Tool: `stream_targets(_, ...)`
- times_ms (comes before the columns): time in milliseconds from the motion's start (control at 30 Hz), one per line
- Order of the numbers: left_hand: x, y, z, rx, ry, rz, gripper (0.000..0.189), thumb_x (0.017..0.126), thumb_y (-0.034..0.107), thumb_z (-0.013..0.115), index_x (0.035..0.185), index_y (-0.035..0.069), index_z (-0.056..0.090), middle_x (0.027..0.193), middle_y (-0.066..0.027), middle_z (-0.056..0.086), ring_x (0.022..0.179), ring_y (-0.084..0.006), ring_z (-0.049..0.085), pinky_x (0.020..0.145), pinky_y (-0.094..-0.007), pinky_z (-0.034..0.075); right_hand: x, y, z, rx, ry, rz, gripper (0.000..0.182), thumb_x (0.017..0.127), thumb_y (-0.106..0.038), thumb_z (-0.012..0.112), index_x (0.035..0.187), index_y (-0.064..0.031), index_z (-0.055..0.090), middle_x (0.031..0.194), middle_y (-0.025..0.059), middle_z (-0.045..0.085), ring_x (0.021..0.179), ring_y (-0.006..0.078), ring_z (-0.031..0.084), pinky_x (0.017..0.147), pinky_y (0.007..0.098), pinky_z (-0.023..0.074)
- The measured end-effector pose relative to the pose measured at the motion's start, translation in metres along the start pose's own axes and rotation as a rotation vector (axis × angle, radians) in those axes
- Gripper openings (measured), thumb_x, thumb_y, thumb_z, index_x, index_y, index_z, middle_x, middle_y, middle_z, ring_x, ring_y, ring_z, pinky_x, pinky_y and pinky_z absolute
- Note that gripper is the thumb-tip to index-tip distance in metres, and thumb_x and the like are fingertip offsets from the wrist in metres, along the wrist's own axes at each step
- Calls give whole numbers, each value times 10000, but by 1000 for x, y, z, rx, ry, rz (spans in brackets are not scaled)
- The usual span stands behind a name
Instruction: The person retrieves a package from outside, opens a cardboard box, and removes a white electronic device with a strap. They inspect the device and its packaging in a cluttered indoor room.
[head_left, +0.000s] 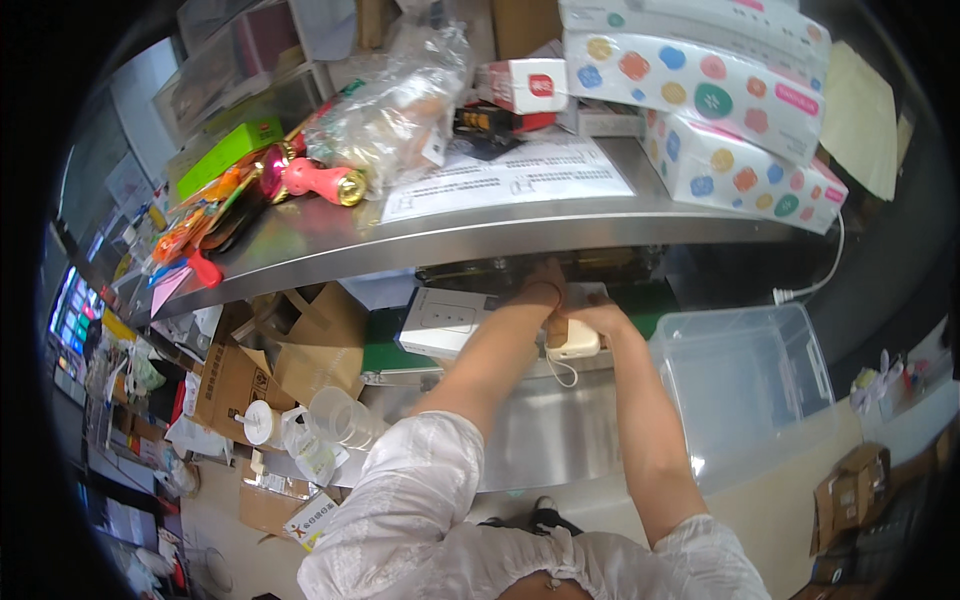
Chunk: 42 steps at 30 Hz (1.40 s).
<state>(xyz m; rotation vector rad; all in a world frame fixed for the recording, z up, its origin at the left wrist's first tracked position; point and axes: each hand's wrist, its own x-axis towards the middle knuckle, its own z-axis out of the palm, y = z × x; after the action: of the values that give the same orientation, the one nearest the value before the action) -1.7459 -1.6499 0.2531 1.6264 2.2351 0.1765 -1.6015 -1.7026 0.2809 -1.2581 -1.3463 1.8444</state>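
My left hand (546, 282) reaches in under the overhanging steel shelf, and its fingers are lost in the shadow there. Close beside it is my right hand (604, 315), bent inward above a cream-coloured device (576, 341) with a loop of pale cord hanging from it. Whether the right fingers grip this device or only touch it is unclear. To the left of the wrists lies a white box (442, 321) with a printed outline of a product. It rests on a green surface (384, 354) below the shelf, above a steel front (555, 442).
The steel shelf edge (450, 234) overhangs both hands. On it are printed sheets (510, 187), a clear plastic bag (394, 97) and dotted cartons (697, 90). A clear plastic bin (742, 397) stands at right; a paper bag (322, 345) and plastic cups (341, 420) are at left.
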Motion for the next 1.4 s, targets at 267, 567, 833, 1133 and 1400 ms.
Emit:
stream_targets(267, 2, 24, -22, 341, -146, 222, 364, 750, 163, 598, 1078, 6, 617, 1128, -210, 591, 1073, -322, 574, 864, -444, 476, 23, 18, -23, 84, 157, -83, 535, 702, -160, 791, 1119, 71, 547, 1037, 155, 627, 878, 237, 643, 735, 375, 541)
stream_targets(567, -105, 35, -147, 126, -241, 350, 417, 713, 55, 557, 1126, 6, 599, 1167, -184, 584, 1097, -276, 565, 886, -363, 463, -67, -45, 5, 38, 428, -498, 528, 701, -159, 761, 1080, 128, 532, 965, 156, 631, 846, 184, 603, 742, 286, 478)
stream_targets(833, -177, -41, -116, -714, 73, 825, 751, 641, -132, 364, 1360, 77, 415, 1369, -169, 439, 1296, -221, 386, 1035, -289, 308, -154, -49, 17, 649, -399, -559, 694, 820, -289, 674, 1334, 61, 366, 997, 124, 642, 840, 154, 647, 736, 253, 526)
stream_targets(1133, -275, -113, -66, -1111, 255, 522, 369, 711, -115, 393, 942, -32, 668, 1161, -109, 554, 1035, -188, 552, 889, -264, 419, -183, -17, 60, 655, -725, -373, 841, 797, -464, 626, 1347, 96, 324, 789, 42, 634, 620, 42, 585, 515, 150, 461)
stream_targets(1400, -327, -115, -47, -796, 518, 369, 205, 767, 228, 704, 893, 66, 701, 1192, -163, 547, 1018, -277, 581, 836, -339, 454, -198, 18, 94, 781, -712, -78, 762, 856, -508, 509, 1323, 79, 372, 668, 19, 565, 544, 33, 549, 450, 144, 467)
